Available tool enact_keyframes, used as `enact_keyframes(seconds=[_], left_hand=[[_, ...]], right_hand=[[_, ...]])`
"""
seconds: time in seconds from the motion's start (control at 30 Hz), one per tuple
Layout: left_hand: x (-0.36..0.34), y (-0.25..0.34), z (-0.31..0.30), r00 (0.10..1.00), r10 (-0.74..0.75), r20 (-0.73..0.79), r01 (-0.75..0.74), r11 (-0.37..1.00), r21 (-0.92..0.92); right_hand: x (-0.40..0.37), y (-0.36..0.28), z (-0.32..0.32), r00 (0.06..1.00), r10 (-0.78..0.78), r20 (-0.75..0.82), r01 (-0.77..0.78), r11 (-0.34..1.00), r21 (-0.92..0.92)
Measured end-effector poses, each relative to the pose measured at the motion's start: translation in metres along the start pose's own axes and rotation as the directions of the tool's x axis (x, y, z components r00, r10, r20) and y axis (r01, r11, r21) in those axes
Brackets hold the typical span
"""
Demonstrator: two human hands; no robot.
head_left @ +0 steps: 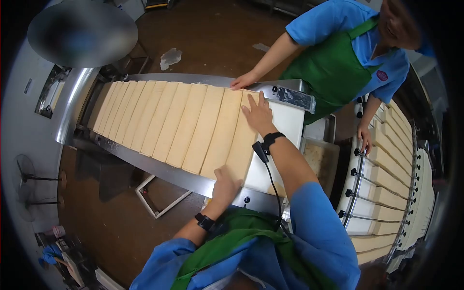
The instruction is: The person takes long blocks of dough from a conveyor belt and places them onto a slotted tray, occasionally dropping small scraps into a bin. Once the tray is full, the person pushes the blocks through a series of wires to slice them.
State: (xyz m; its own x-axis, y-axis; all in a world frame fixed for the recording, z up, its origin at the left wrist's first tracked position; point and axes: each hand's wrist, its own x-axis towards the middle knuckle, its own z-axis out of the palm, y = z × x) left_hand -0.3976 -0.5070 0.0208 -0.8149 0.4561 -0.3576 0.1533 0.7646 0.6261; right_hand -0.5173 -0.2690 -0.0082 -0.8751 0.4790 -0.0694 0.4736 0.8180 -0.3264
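A row of long, pale dough strips (187,128) lies side by side on the conveyor belt. My right hand (258,116) rests on the far part of the end strip (240,140), its fingers spread. At the near end of that row, my left hand (226,187) touches the strips with its fingers and thumb apart, slightly blurred. Neither hand is closed around anything. The undersides of my left fingers are hidden. Bare white belt (280,123) shows to the right of the end strip.
Across the conveyor, a co-worker's hand (245,80) touches the far strip ends. Their other hand (365,137) rests at a second conveyor's rail (355,181), with more dough pieces (386,166) beyond. A metal side rail (159,171) runs along the near edge. A cable (272,186) hangs by my right forearm.
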Motion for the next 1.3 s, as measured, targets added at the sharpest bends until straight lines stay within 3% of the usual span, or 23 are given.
enact_keyframes(seconds=[0.17, 0.33, 0.47, 0.53, 0.57, 0.6, 0.67, 0.77, 0.8, 0.87, 0.9, 0.97, 1.03, 1.1, 1.13, 1.23, 1.3], left_hand=[[0.005, -0.002, -0.002, 0.998, 0.003, 0.064, -0.004, 1.0, 0.023], [0.013, -0.001, -0.002, 0.991, 0.068, 0.113, -0.065, 0.998, -0.026], [0.024, 0.001, 0.001, 0.941, 0.29, 0.176, -0.273, 0.955, -0.115], [0.026, 0.008, 0.014, 0.932, 0.308, 0.191, -0.284, 0.948, -0.144], [0.024, 0.009, 0.025, 0.912, 0.353, 0.21, -0.359, 0.933, -0.013], [0.021, 0.022, 0.025, 0.912, 0.318, 0.26, -0.336, 0.942, 0.028], [0.017, 0.056, 0.017, 0.917, 0.233, 0.323, -0.286, 0.95, 0.128], [0.017, 0.068, 0.038, 0.875, 0.457, 0.159, -0.469, 0.882, 0.04], [0.014, 0.08, 0.045, 0.828, 0.542, 0.145, -0.55, 0.835, 0.022], [0.004, 0.106, 0.057, 0.723, 0.682, 0.111, -0.686, 0.728, -0.009], [-0.003, 0.122, 0.064, 0.712, 0.685, 0.155, -0.68, 0.727, -0.093], [-0.027, 0.16, 0.074, 0.597, 0.779, 0.192, -0.772, 0.623, -0.129], [-0.052, 0.192, 0.088, 0.468, 0.853, 0.229, -0.845, 0.508, -0.167], [-0.079, 0.22, 0.099, 0.322, 0.9, 0.294, -0.89, 0.394, -0.231], [-0.091, 0.23, 0.104, 0.249, 0.914, 0.321, -0.903, 0.339, -0.265], [-0.117, 0.252, 0.12, 0.138, 0.844, 0.518, -0.83, 0.383, -0.405], [-0.127, 0.26, 0.134, 0.056, 0.843, 0.534, -0.836, 0.332, -0.436]], right_hand=[[0.017, -0.008, -0.004, 0.995, 0.058, 0.087, -0.052, 0.996, -0.072], [0.007, 0.013, -0.034, 0.937, 0.323, 0.135, -0.322, 0.946, -0.029], [-0.03, 0.062, -0.07, 0.82, 0.569, 0.065, -0.573, 0.815, 0.086], [-0.045, 0.1, -0.053, 0.822, 0.561, -0.096, -0.553, 0.828, 0.094], [-0.054, 0.112, -0.048, 0.817, 0.564, -0.119, -0.556, 0.826, 0.09], [-0.063, 0.122, -0.046, 0.814, 0.563, -0.141, -0.557, 0.826, 0.085], [-0.092, 0.13, -0.067, 0.708, 0.694, -0.13, -0.625, 0.702, 0.341], [-0.157, 0.16, -0.096, 0.524, 0.829, -0.195, -0.608, 0.525, 0.596], [-0.181, 0.174, -0.103, 0.463, 0.863, -0.201, -0.565, 0.462, 0.683], [-0.24, 0.199, -0.116, 0.337, 0.863, -0.376, -0.527, 0.504, 0.684], [-0.271, 0.21, -0.128, 0.253, 0.866, -0.432, -0.502, 0.499, 0.707], [-0.331, 0.231, -0.155, 0.099, 0.897, -0.431, -0.539, 0.412, 0.734], [-0.391, 0.273, -0.16, 0.011, 0.899, -0.437, -0.588, 0.359, 0.725], [-0.438, 0.283, -0.188, -0.109, 0.95, -0.293, -0.706, 0.133, 0.696], [-0.458, 0.295, -0.192, -0.093, 0.959, -0.268, -0.767, 0.103, 0.633], [-0.502, 0.346, -0.196, 0.022, 0.985, -0.173, -0.918, 0.089, 0.386], [-0.516, 0.379, -0.198, 0.076, 0.988, -0.136, -0.958, 0.11, 0.264]])
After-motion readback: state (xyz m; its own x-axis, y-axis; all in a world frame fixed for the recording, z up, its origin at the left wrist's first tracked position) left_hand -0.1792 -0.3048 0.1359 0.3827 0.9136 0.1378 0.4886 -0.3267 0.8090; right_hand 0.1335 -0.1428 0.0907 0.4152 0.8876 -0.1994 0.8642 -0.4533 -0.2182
